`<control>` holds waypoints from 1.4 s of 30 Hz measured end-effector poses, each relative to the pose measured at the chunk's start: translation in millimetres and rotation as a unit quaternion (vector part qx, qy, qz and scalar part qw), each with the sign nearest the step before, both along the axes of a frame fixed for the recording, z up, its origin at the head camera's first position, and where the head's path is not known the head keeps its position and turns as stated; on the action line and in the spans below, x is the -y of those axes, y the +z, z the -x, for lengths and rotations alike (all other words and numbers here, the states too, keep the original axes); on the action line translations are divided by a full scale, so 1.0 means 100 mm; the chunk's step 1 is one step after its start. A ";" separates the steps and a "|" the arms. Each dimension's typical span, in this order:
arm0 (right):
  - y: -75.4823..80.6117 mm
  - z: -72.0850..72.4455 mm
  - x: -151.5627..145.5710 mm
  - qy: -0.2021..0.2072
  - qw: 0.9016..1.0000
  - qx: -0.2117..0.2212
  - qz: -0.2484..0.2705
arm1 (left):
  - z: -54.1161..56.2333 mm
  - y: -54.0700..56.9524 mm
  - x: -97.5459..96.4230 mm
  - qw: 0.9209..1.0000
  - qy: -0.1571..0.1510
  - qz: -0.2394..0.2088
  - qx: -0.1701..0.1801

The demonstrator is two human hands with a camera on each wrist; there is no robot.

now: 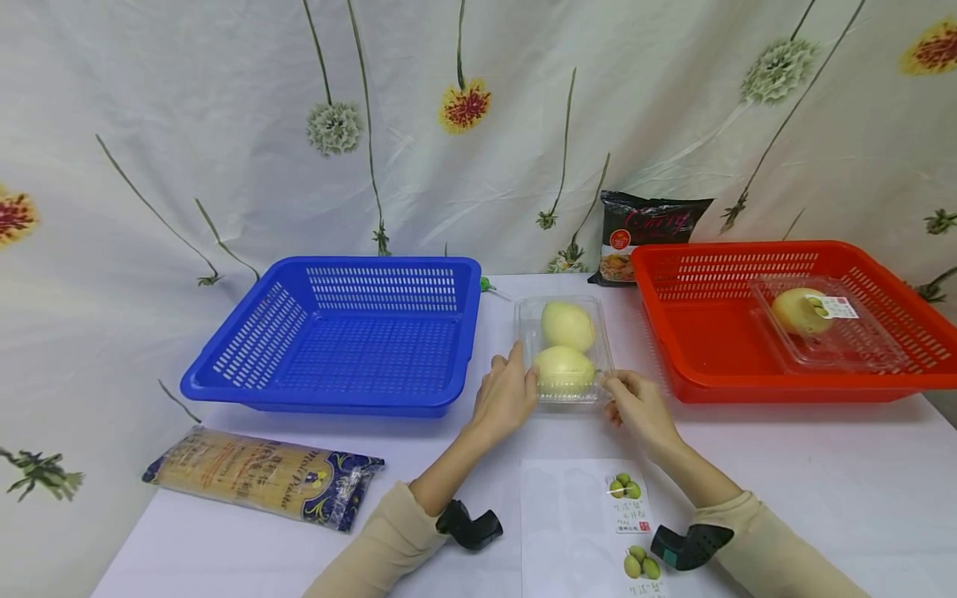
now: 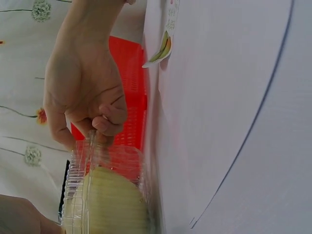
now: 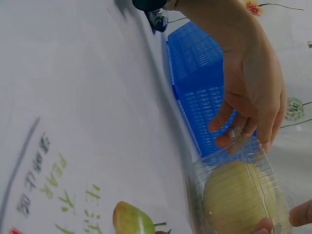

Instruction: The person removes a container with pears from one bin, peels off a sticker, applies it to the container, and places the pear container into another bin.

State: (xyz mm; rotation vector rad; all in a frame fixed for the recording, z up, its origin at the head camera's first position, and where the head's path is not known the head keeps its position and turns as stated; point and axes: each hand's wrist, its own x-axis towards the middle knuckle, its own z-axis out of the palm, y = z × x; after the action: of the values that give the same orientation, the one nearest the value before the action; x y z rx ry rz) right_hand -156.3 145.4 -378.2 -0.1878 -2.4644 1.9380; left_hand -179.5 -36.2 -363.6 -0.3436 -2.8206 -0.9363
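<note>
A clear plastic clamshell box (image 1: pixel 529 320) stands on the white table between the two baskets, its lid down. Inside are two round, pale yellow fruits (image 1: pixel 566 325), one behind the other. My left hand (image 1: pixel 507 394) holds the box at its near left side; in the right wrist view the left hand (image 3: pixel 256 85) pinches the rim at a corner. At the near right corner, my right hand (image 1: pixel 639 411) grips the rim, and the left wrist view shows this right hand (image 2: pixel 87 87) with finger and thumb on the plastic edge.
On the left is a blue basket (image 1: pixel 366 399), with a pasta packet (image 1: pixel 262 477) before it. A red basket (image 1: pixel 710 365) on the right holds another clear box (image 1: pixel 845 353) with a labelled fruit. Behind stands a black curry packet (image 1: pixel 650 224). A sticker sheet (image 1: pixel 568 515) lies in front.
</note>
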 end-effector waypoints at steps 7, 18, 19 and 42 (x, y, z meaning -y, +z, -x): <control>-0.04 0.00 0.00 0.003 1.000 0.010 -0.005 | -0.01 -0.03 0.00 1.000 0.005 0.014 0.011; -0.04 0.00 -0.03 0.016 0.999 0.019 -0.043 | -0.02 -0.03 0.05 0.999 -0.001 0.032 0.012; -0.04 0.00 -0.03 0.019 0.998 0.019 -0.052 | -0.01 -0.03 0.06 0.999 -0.004 0.033 0.012; -0.01 0.45 -0.05 0.011 0.998 0.069 0.003 | 0.05 -0.09 0.19 0.967 -0.050 -0.169 0.183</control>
State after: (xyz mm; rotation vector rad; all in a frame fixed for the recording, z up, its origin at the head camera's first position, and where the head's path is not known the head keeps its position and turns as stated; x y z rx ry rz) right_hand -201.4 150.4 -378.9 -0.3066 -2.5556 2.0055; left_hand -184.1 -55.0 -372.8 -0.2955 -2.8956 -1.6254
